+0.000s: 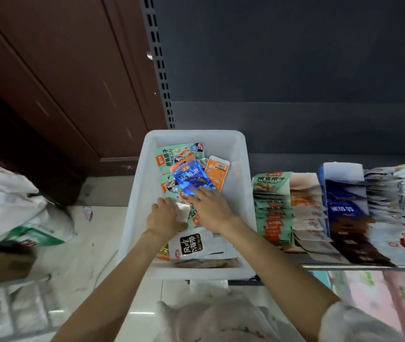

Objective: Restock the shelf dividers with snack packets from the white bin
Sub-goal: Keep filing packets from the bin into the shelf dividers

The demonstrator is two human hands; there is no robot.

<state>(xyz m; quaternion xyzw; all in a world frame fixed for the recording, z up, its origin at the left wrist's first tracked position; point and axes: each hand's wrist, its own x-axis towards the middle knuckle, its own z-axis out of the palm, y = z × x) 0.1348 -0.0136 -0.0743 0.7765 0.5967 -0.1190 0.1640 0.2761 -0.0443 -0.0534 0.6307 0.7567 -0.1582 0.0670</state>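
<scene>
The white bin (137, 193) stands at the left end of the shelf and holds loose snack packets. Both my hands reach into it. My left hand (165, 217) grips a small white packet (183, 211) near the bin's middle. My right hand (210, 209) lies flat with straight fingers, its fingertips touching a shiny blue packet (191, 180). A mint-green packet (180, 154) and an orange packet (217, 171) lie behind it. A white packet with a black label (191, 244) lies at the bin's near end, under my wrists.
Right of the bin, the shelf dividers (325, 208) hold rows of upright packets: mint-green, pale, dark blue and white ones. A brown wooden wall (55, 82) is at the left. White plastic bags (11, 201) sit on the floor at the left.
</scene>
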